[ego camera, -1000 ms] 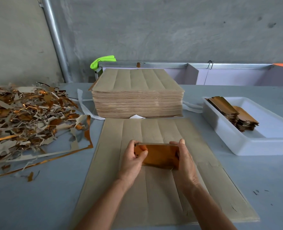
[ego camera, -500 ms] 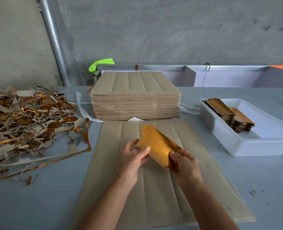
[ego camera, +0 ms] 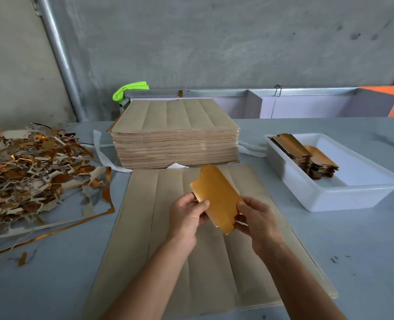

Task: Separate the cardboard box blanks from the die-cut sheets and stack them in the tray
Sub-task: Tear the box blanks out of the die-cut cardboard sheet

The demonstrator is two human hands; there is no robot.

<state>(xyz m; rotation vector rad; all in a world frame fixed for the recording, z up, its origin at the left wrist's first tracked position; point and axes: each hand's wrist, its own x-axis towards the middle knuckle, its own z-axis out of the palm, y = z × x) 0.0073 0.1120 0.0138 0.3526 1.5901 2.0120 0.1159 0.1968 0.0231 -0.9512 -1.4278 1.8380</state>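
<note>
- left hand (ego camera: 188, 217) is pinching the near-left edge of the gold blanks (ego camera: 216, 199), thumb on top, fingers under. A sec ago both hands had the little bundle flat and square-on, squeezing its ends; now it's been swung round so it runs diagonally, far end tipped up and away from the person
- far left of the table (ego camera: 52, 273): the scrap pile (ego camera: 29, 172) of torn gold/grey strips looks same as before, nothing new tossed on it afaict
- middle back: tall stack of die-cut sheets (ego camera: 175, 135), untouched, loads left to do
- under the hands: the flat brown sheet (ego camera: 172, 250) w/ slit lines lies where it was, hands are held up off it
- right hand (ego camera: 258, 218) grips the near-right end of the same bundle, so it's a two-hand hold, nothing let go yet
- right side: white tray (ego camera: 329, 199) w/ two short stacks of blanks (ego camera: 306, 158) leaning at its far-left end, plenty of bare floor in it
- imo the turn means squaring-up is over and this bundle is freed + lined up roughly w/ the ones in the tray, so next is prob carrying it right and dropping it in. Can't tell how many blanks are in the bundle
</note>
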